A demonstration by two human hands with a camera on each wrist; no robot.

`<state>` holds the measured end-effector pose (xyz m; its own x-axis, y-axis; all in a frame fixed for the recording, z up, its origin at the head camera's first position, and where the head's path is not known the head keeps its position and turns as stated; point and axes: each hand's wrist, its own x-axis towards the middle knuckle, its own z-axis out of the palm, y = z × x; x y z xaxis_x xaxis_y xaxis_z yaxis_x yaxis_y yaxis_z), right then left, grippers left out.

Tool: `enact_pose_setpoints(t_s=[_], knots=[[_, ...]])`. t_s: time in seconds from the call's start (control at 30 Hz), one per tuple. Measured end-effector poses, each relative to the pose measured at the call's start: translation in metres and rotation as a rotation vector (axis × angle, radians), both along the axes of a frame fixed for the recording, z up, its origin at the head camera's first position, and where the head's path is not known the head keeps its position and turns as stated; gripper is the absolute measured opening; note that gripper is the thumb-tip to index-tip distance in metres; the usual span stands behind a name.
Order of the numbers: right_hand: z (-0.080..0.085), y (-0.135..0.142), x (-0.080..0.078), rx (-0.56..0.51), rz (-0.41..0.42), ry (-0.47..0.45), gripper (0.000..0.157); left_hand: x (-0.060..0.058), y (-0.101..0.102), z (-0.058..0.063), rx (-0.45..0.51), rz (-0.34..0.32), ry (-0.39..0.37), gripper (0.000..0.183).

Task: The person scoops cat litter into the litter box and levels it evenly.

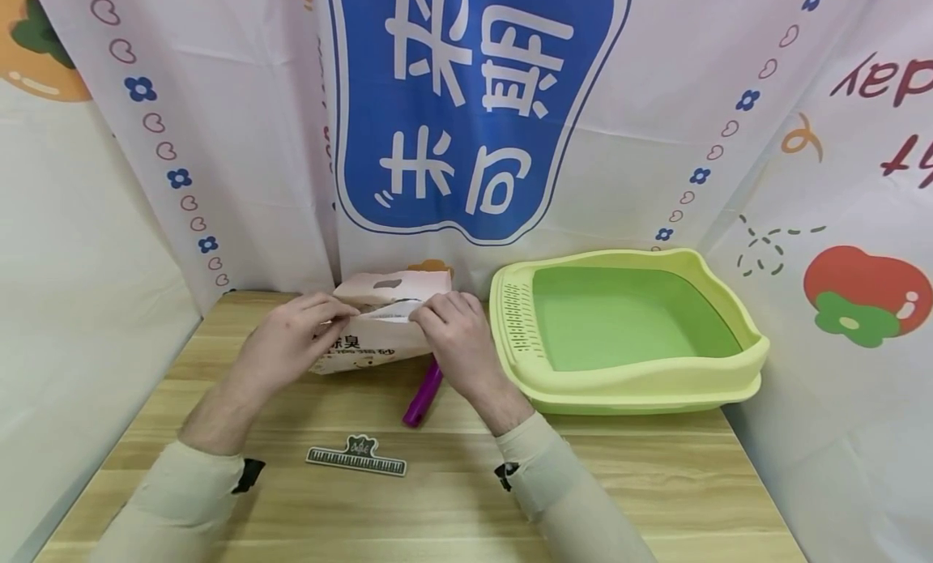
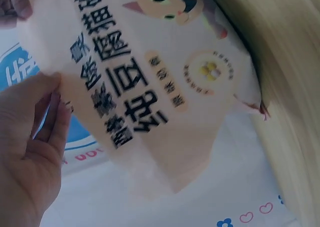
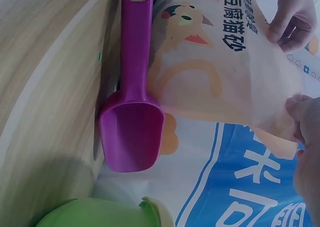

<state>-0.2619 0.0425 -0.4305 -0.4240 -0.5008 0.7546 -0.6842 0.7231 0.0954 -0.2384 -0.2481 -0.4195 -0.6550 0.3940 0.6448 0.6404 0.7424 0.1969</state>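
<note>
Item: pink cat litter bag (image 1: 379,324), printed with black characters and a cartoon cat. It stands at the back middle of the wooden desk (image 1: 641,482), close against the printed backdrop cloth (image 1: 240,142). Its top edge is held between both hands.

Left hand (image 1: 291,340): on the bag's upper left corner, fingers curled over the top edge and pinching it. The left wrist view shows the thumb and fingers (image 2: 52,119) bent onto the bag (image 2: 150,87) from behind its printed face.

Right hand (image 1: 455,336): on the bag's upper right corner, fingertips pinching the folded top. The right wrist view shows a thumb tip (image 3: 302,114) pressed on the bag's edge (image 3: 220,82), with the other hand's fingers (image 3: 287,24) gripping the far corner.

Purple scoop (image 1: 423,397): lies on the desk just beside the bag's right lower side, partly under the right hand, its handle pointing toward the person. In the right wrist view its bowl (image 3: 132,137) faces open and holds nothing visible.

Green litter tray (image 1: 729,377): right of the bag, near the scoop, pale rim with a slotted strip on its left side.

Bag clip (image 1: 355,456): flat, ruler-marked, lying on the desk near the person, between the two sleeves.
</note>
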Motion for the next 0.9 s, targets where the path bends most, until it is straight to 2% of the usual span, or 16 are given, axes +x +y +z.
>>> enact_pose_setpoints(t_s=[0.13, 0.33, 0.5, 0.73, 0.9], knots=[[-0.002, 0.001, 0.0, 0.004, -0.005, 0.015, 0.012, 0.001, -0.002, 0.005, 0.0, -0.005, -0.103, 0.025], [-0.004, 0.002, 0.0, 0.011, -0.002, 0.019, 0.009, -0.004, -0.004, 0.014, 0.027, 0.005, -0.216, 0.022], [-0.005, 0.003, 0.0, 0.012, 0.008, 0.024, 0.008, -0.012, -0.007, 0.023, -0.026, 0.034, -0.416, 0.037], [-0.006, 0.004, 0.0, 0.022, 0.011, 0.031, 0.014, -0.032, -0.007, 0.028, -0.055, -0.07, -0.596, 0.063], [-0.006, 0.004, 0.0, 0.027, 0.01, 0.051, 0.012, -0.045, -0.003, 0.028, -0.055, -0.13, -0.678, 0.066]])
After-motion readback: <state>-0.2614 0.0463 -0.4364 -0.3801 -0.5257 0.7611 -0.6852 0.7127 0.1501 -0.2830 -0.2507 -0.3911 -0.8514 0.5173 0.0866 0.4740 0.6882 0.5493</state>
